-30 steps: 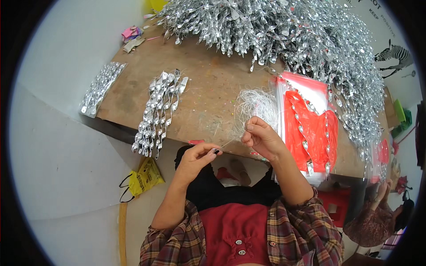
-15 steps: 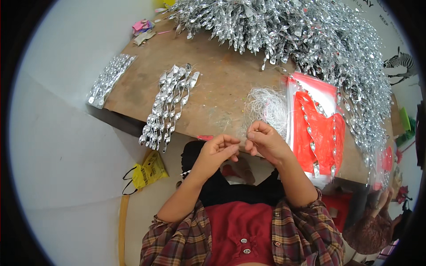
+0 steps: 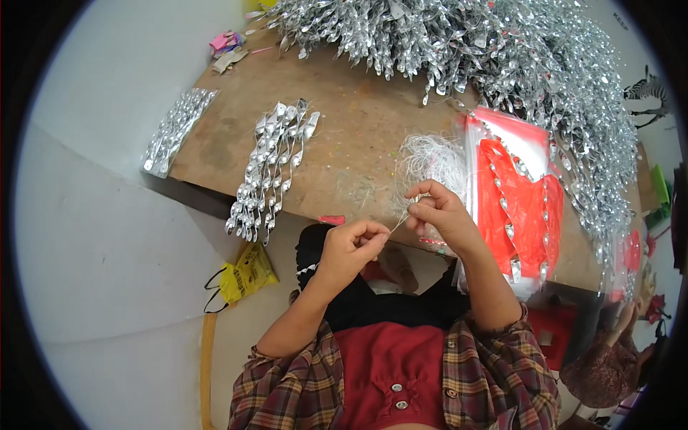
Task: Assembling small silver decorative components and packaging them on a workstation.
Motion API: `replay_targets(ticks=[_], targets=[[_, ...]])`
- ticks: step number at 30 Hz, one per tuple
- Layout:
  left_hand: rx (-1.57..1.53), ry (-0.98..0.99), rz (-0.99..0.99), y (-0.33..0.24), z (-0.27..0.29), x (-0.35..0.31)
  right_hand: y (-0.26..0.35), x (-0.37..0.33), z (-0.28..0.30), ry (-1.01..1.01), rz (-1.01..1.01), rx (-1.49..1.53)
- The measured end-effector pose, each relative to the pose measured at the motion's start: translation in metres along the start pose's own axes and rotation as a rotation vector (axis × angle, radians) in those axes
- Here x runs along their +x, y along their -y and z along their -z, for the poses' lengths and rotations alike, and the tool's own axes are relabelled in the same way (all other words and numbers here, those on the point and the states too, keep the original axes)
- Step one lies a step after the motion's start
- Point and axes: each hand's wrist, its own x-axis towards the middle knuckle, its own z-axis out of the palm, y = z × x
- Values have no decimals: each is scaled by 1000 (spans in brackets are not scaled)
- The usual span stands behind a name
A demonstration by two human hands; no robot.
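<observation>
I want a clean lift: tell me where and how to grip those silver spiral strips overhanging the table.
From the front of the table, pinch the silver spiral strips across their near ends, from above and below: these jut past the edge, probably leaving room underneath, whereas the far part lies on the table.

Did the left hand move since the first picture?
Yes, to the right. The left hand was just below the small red piece on the table; now it is farther right compared with that piece.
</observation>
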Motion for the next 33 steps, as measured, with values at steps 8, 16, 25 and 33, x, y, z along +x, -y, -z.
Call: replay_targets(ticks=[8, 16, 25, 33], targets=[[30, -80, 52, 4, -1, 5, 11, -12, -26, -34, 589, -934], [-101, -39, 32, -3, -3, 0, -3, -10, -33, -149, 403, -671], [-247, -110, -38, 5, -3, 4, -3, -11, -36, 45, 83, 115], [-198, -113, -59, 2, -5, 2, 0, -11, -35, 65, 29, 141]])
